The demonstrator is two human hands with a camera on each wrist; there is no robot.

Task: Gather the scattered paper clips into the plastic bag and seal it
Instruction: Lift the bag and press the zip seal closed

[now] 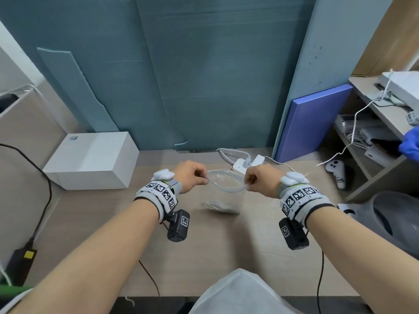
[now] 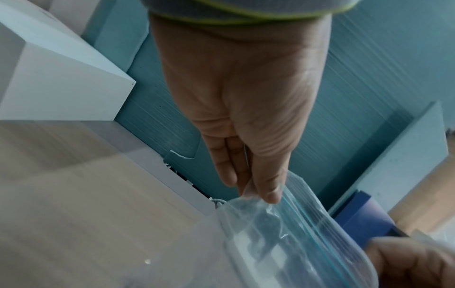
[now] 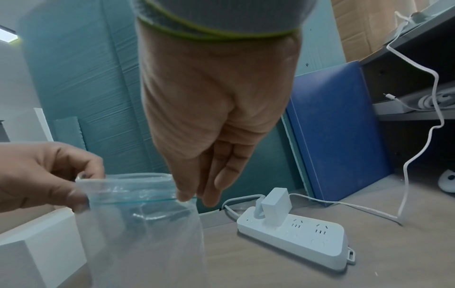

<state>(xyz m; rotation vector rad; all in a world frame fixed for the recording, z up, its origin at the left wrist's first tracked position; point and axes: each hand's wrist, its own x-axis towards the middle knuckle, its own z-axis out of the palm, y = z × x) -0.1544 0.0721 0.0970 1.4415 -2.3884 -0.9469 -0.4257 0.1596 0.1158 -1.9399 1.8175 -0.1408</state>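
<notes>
Clear plastic zip bag, frame centre: left hand and right hand pinch its mouth ends; pull taut, then press the strip along.

What we cannot make out

Inside the plastic bag we see only a blurred dark heap at its bottom; single clips are too small to tell. Our left hand is cut by the right wrist view's edge.

The plastic bag hangs between the hands, left hand at its left top corner, right hand at its right. A box sits on the bench left of the left hand; a power strip lies just behind the bag.
</notes>
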